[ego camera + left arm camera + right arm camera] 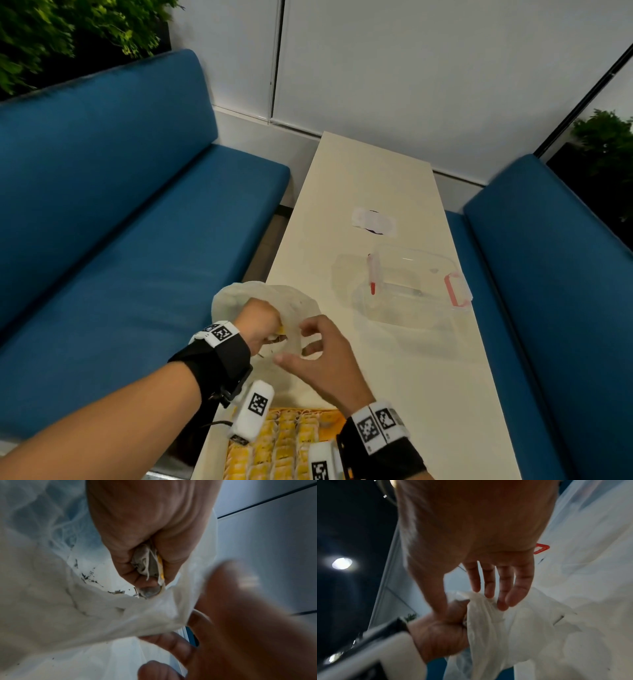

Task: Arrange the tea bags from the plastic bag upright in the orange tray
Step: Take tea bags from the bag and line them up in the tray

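Tabletop: left hand (147, 536) fisted round tea bags (149, 563).

Plastic bag (274, 308) is crowding my hands; clear container (407, 284) is blocking the right side of the tabletop (363, 178); orange tray (334, 416) is sitting nearest me; far tabletop is staying passable.
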